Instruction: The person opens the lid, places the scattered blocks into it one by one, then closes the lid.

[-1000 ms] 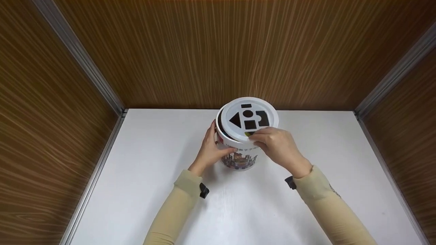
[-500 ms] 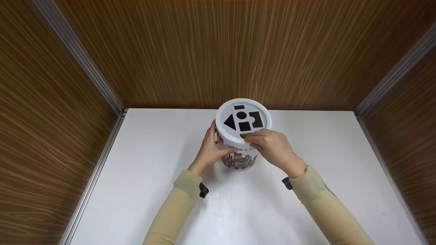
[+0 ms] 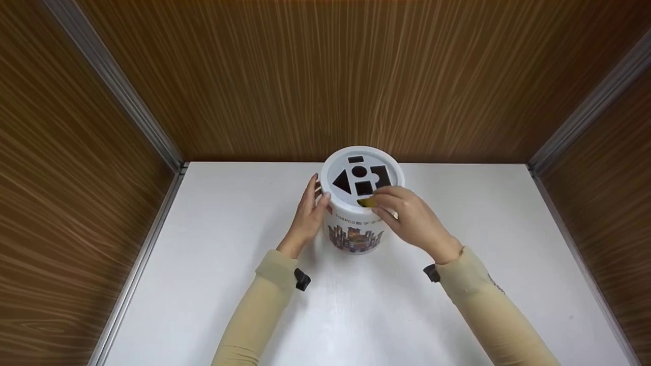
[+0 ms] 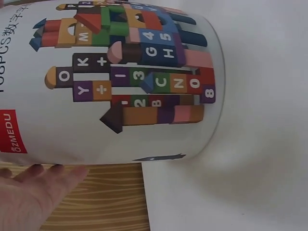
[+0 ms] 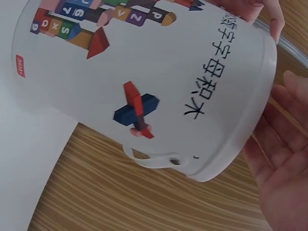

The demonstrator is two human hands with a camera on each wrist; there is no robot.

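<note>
Head view: brown wood-grain walls (image 3: pixel 325 76) enclose a white surface (image 3: pixel 213 254) on three sides. On the surface, toward its far edge at about 12 o'clock, stands a white bucket (image 3: pixel 356 229) printed with coloured letter and number blocks. A white lid (image 3: pixel 363 178) sits on the bucket, cut with dark shape holes: a triangle, a circle, a square, a small rectangle and an arch. The left hand (image 3: pixel 307 218) lies at the bucket's 9 o'clock, fingers straight and flat against its side just under the rim, not curled round it. The right hand (image 3: pixel 412 218) comes from 4 o'clock, fingers resting over the lid's near edge at 6 o'clock, where its fingertips pinch a small yellow piece (image 3: pixel 366 203) against the lid. Both forearms wear beige sleeves (image 3: pixel 264 305).
</note>
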